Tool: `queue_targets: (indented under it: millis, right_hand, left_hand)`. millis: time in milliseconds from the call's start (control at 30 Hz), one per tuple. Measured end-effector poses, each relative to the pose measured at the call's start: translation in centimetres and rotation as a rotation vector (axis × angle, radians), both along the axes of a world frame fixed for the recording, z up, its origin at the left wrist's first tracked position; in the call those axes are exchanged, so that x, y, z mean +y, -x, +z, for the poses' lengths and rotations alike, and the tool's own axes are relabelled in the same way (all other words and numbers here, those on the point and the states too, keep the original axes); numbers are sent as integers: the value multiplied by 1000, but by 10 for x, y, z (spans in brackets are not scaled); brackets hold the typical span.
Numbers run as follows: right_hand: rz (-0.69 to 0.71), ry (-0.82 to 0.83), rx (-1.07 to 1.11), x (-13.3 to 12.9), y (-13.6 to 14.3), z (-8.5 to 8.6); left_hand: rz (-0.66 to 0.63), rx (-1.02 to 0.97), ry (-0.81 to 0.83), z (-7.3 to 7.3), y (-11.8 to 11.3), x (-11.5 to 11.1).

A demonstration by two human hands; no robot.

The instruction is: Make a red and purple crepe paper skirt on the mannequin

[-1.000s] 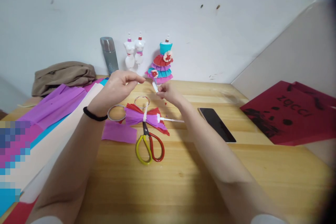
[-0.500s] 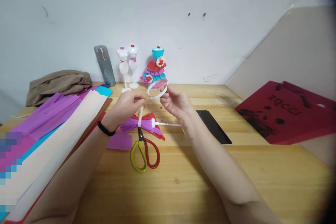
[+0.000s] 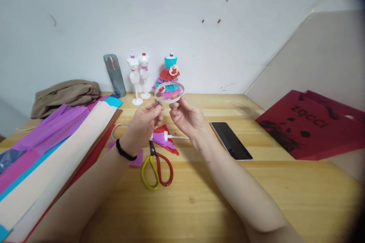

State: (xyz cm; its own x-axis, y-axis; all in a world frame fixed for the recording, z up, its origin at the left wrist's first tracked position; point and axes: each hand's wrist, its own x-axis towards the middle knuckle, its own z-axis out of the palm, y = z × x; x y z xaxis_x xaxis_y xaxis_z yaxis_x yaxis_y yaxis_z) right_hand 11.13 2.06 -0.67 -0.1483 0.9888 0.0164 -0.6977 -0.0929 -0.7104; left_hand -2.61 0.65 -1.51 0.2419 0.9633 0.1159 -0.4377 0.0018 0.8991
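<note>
A roll of clear tape (image 3: 169, 101) is held up between my hands, in front of the small mannequin in a ruffled paper dress (image 3: 170, 74). My right hand (image 3: 188, 117) pinches the roll's lower right edge. At its lower left edge are the closed fingertips of my left hand (image 3: 146, 119), which wears a black wristband. Below the hands, a small mannequin with a purple and red paper skirt (image 3: 161, 139) lies on its side, its upper part hidden by my left hand. Scissors (image 3: 153, 167) with one yellow and one red handle lie beside it.
Coloured paper sheets (image 3: 65, 140) cover the left side, near brown cloth (image 3: 67, 95). A bottle (image 3: 115, 76) and two white mannequins (image 3: 134, 76) stand at the back. On the right lie a phone (image 3: 231, 141) and a red bag (image 3: 308, 129). A thin ring (image 3: 114, 132) is by my left wrist.
My left hand has moved right and taken hold of the tape roll's edge. The roll has turned flatter. A thin ring now shows beside my left wrist, and the phone is less covered.
</note>
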Motion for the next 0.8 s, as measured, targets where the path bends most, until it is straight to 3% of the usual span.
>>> queue_targets:
  millis: [133,200,367,400,500,567,700,800]
  right_hand:
    - [126,-5,77,-6,5,1]
    - [182,-33,1,-5,2,-1]
    - [263,-263,-616,-3,-17,0]
    - [182,-335,-713,-4,-21,2]
    - [-231,-554,-867,-6,-27,9]
    - [-311,-678,-912,-7,-27,12]
    - [69,-722,-931,-5,-27,9]
    - [81,-627,-880,0,-28,3]
  left_hand:
    - [8,-183,32,6,2,-2]
    - [25,-211,59,9,3,-3]
    - [72,-207,124,16,7,-3]
    - [72,-204,138,17,8,-3]
    - [49,-191,154,16,9,-3]
    - [15,-180,149,15,8,-3]
    - [7,-103,71,11,8,-1]
    - [72,56,-29,8,11,2]
